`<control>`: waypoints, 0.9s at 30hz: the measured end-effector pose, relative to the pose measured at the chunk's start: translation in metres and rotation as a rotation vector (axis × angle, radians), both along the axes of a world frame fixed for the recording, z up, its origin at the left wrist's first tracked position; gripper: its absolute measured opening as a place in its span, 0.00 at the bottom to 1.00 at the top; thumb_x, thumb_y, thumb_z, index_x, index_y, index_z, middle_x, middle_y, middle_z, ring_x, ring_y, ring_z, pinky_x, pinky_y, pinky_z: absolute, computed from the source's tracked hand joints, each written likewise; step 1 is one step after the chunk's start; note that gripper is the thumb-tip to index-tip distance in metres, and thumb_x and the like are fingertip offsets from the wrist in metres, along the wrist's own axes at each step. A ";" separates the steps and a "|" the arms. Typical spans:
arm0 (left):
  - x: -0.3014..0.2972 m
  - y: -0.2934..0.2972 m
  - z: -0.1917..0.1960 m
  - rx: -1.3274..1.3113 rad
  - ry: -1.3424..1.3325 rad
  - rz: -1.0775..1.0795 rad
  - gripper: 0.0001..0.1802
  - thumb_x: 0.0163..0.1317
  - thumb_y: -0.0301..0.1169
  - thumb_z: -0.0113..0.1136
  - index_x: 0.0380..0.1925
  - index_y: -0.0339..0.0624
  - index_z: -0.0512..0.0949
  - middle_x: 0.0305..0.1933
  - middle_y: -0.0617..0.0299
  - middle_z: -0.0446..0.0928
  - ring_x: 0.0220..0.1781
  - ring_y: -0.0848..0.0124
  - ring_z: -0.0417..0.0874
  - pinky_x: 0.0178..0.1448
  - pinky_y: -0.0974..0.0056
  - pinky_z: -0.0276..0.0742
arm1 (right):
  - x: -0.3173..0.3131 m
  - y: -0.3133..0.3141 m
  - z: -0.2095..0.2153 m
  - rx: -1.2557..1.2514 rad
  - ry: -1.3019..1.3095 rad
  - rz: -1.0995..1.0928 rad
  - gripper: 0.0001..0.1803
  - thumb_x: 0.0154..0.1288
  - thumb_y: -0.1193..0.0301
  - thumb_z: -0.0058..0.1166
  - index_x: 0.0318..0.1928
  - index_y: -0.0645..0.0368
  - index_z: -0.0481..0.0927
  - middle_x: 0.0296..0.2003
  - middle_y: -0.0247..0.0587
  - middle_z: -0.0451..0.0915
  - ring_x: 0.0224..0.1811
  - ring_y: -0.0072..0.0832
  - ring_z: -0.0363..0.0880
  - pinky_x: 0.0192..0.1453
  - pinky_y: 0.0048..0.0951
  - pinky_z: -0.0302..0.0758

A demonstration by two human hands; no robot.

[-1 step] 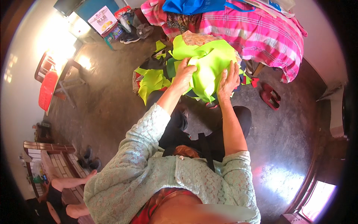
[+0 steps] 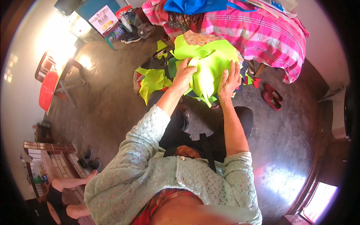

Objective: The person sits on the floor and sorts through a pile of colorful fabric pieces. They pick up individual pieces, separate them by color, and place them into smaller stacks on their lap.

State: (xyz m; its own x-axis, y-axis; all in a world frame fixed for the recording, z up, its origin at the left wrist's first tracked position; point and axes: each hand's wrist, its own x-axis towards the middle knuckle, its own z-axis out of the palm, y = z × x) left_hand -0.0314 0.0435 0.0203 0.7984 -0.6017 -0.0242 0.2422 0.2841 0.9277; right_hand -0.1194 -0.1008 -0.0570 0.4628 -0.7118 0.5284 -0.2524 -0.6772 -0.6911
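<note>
A bright yellow-green cloth piece (image 2: 208,63) hangs in loose folds between my hands, its lower tip pointing toward me. My left hand (image 2: 182,77) is closed on its left side, thumb on top. Along the right side, my right hand (image 2: 229,80) lies with fingers stretched out against the fabric. Under and around the cloth is a heap of fabric scraps, with more yellow-green scraps (image 2: 153,82) at its left and a peach patterned cloth (image 2: 200,38) at its far side.
A pink plaid cloth (image 2: 258,41) drapes over furniture at the far right, with a blue bag (image 2: 195,6) on it. Dark red footwear (image 2: 272,96) lies on the floor at right. A red chair (image 2: 48,90) stands left; another person's legs (image 2: 71,183) rest on a bench lower left.
The lower tip of the yellow-green cloth has shifted slightly downward and its folds have changed. Both hands stay nearly in place.
</note>
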 end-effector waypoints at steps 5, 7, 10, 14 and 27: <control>0.001 0.039 0.020 -0.055 -0.008 -0.059 0.26 0.52 0.19 0.51 0.55 0.32 0.70 0.46 0.58 0.77 0.45 0.70 0.79 0.53 0.66 0.75 | 0.009 0.007 -0.016 -0.124 0.226 0.026 0.33 0.69 0.46 0.41 0.69 0.45 0.60 0.72 0.47 0.50 0.75 0.43 0.44 0.70 0.60 0.42; 0.001 0.061 0.031 0.004 -0.063 -0.056 0.25 0.51 0.23 0.53 0.54 0.35 0.72 0.47 0.59 0.78 0.48 0.69 0.79 0.56 0.67 0.73 | 0.010 0.008 -0.015 -0.167 0.263 0.042 0.33 0.68 0.45 0.42 0.69 0.43 0.62 0.72 0.48 0.50 0.75 0.46 0.44 0.70 0.59 0.42; 0.007 0.094 0.036 -0.040 0.036 0.036 0.24 0.53 0.24 0.50 0.54 0.36 0.73 0.47 0.58 0.79 0.48 0.68 0.80 0.57 0.66 0.74 | 0.006 0.002 -0.011 -0.125 0.224 0.131 0.31 0.68 0.46 0.43 0.67 0.42 0.65 0.71 0.47 0.52 0.74 0.46 0.47 0.70 0.60 0.44; 0.030 0.161 0.056 0.061 -0.065 0.235 0.24 0.52 0.23 0.53 0.52 0.36 0.74 0.42 0.60 0.79 0.40 0.69 0.81 0.47 0.66 0.79 | 0.002 -0.006 -0.017 -0.195 0.236 0.135 0.30 0.69 0.45 0.41 0.67 0.38 0.65 0.71 0.45 0.53 0.74 0.46 0.48 0.69 0.61 0.47; 0.166 0.267 -0.050 -0.062 0.091 0.642 0.16 0.53 0.15 0.54 0.43 0.35 0.76 0.39 0.56 0.80 0.40 0.62 0.82 0.49 0.56 0.81 | 0.010 0.005 -0.019 -0.269 0.264 0.121 0.33 0.66 0.45 0.45 0.69 0.40 0.61 0.72 0.48 0.50 0.74 0.48 0.45 0.70 0.60 0.46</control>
